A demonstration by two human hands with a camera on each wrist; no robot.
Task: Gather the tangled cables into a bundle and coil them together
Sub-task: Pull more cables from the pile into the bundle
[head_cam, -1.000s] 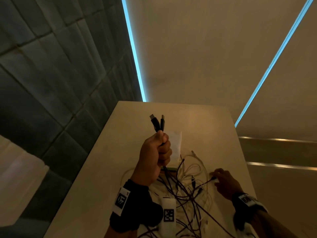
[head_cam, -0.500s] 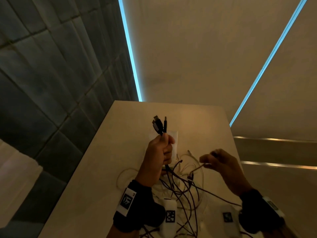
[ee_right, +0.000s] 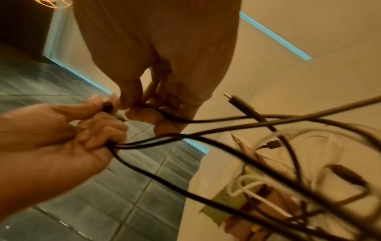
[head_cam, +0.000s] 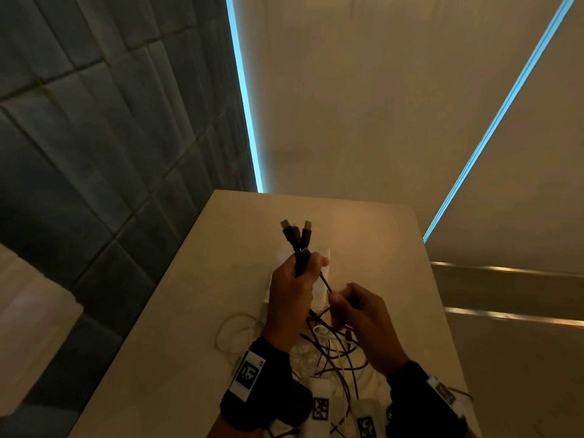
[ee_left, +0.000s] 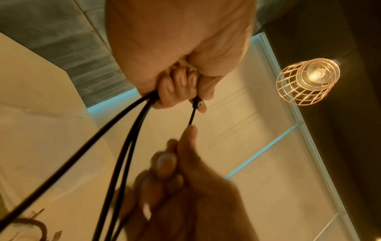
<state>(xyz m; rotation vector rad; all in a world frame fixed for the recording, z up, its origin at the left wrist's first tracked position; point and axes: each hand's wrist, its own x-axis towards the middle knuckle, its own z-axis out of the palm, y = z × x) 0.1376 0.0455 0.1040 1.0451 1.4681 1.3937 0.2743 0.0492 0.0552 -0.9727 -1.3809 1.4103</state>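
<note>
Cables (head_cam: 328, 346) lie in a loose tangle, dark and white strands crossing each other, on the near end of the table (head_cam: 221, 279), and several dark ones rise out of the heap into the person's hands.

The left hand (head_cam: 292, 289) is raised above the tangle, fist closed round a few black cables. Their plugs (head_cam: 295, 232) stick up out of the top of the fist and fan apart a little. From the left wrist view the fingers (ee_left: 175, 84) are curled tight against the palm, with the black strands (ee_left: 123, 146) running down out of the bottom of the fist.

The right hand (head_cam: 363, 320) sits just beside the left, slightly lower and nearer the person. Its thumb and fingertips pinch one thin dark cable (head_cam: 325, 282) that runs up slantwise to the left fist; the other fingers are curled in. The two hands are close but I cannot tell whether they touch.

In the right wrist view more dark cables (ee_right: 268, 119) loop out from both hands toward the heap, one loose plug (ee_right: 237, 99) hanging free in the air, and white strands (ee_right: 257, 195) lie beneath on the table.

White paper (head_cam: 319, 276) lies on the table behind the hands. Both wrists carry dark bands (head_cam: 252, 384) with printed tags. A caged lamp (ee_left: 307, 81) glows overhead, and blue light strips (head_cam: 246, 105) run along the walls.
</note>
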